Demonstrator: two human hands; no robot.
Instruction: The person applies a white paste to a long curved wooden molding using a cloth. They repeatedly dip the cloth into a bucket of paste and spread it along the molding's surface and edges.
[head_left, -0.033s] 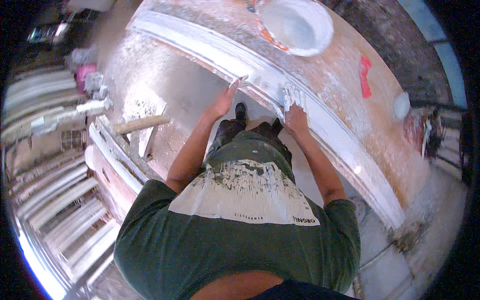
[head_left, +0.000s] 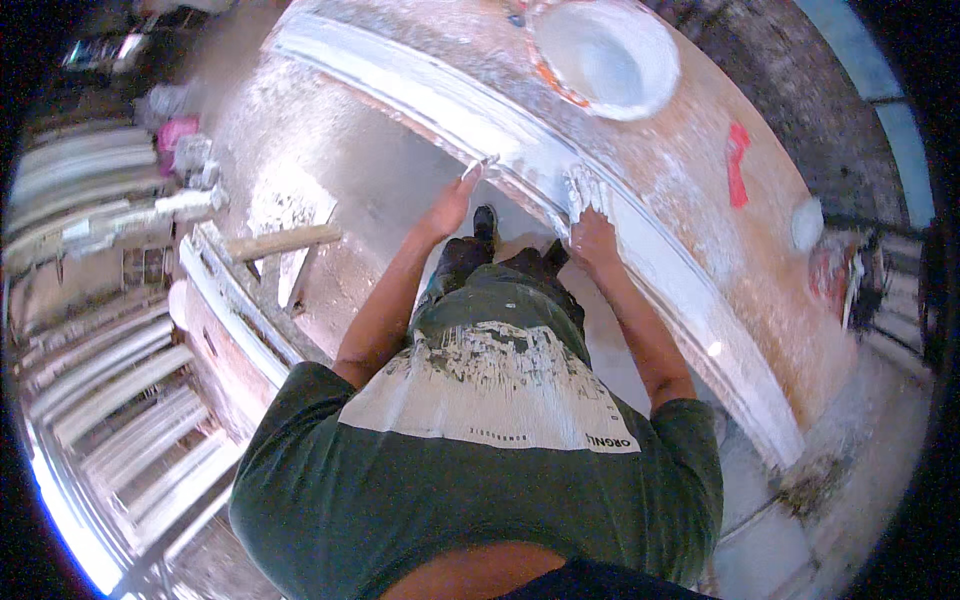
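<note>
A long white moulding strip point(head_left: 420, 85), wet-looking in parts, runs along the near edge of the curved-looking work table. My right hand point(head_left: 594, 218), its fingers coated in white paste, lies palm down and stretched out on the strip. At the strip's near edge, to the left, is my left hand point(head_left: 452, 208). Its whitened fingers are drawn together there, and a small pale tip points right from them. Whether that tip is a finger or a small held piece does not show clearly.
Beyond the strip stands a white bucket point(head_left: 605, 60) with pale contents. A red strip-like piece point(head_left: 737, 165) and a whitish round item point(head_left: 806, 224) lie to its right. At left are a wooden bar point(head_left: 285, 243) and racks of long white mouldings point(head_left: 120, 400).
The whole view has shifted slightly, so the bucket and red piece appear a little farther right and lower. Both hands stay at nearly the same spots on the strip.
</note>
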